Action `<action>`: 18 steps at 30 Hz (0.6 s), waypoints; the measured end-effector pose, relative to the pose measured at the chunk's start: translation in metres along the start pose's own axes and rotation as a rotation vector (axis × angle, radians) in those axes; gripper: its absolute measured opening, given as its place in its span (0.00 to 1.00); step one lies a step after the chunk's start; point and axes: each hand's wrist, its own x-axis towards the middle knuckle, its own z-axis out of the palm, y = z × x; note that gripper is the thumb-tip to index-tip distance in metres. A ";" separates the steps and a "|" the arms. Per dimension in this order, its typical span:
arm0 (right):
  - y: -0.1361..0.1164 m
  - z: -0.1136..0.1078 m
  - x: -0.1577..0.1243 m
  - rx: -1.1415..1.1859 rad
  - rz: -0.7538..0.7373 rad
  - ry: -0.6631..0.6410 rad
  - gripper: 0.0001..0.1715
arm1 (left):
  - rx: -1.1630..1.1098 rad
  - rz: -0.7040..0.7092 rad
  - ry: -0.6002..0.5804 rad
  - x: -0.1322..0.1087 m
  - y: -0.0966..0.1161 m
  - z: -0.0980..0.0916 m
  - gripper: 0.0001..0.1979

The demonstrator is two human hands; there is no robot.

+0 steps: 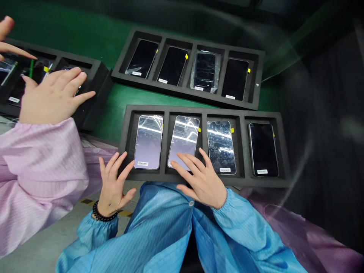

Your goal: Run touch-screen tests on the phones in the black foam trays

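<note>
A black foam tray [204,178] lies in front of me, with a smartphone in each compartment. The leftmost phone [149,140] and the second phone [186,132] have bright lilac screens with light reflections. A spotted film or screen shows on the third phone [222,146]; the rightmost phone [263,148] is dark. My right hand [201,176], fingers spread, lies over the lower part of the second phone; whether the fingertips touch it I cannot tell. My left hand [115,182] is open at the tray's left edge, fingertips near the leftmost phone's lower corner. Neither hand grips anything.
Behind stands another foam tray [184,91] with dark phones, one in a clear wrapper [205,70]. At left, a co-worker's hand [54,94] in a pink sleeve [42,159] is over a third tray [96,83]. The table [119,94] is green.
</note>
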 end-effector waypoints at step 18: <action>0.000 -0.002 0.000 0.024 -0.003 -0.015 0.33 | 0.019 -0.025 -0.010 -0.002 0.001 -0.001 0.32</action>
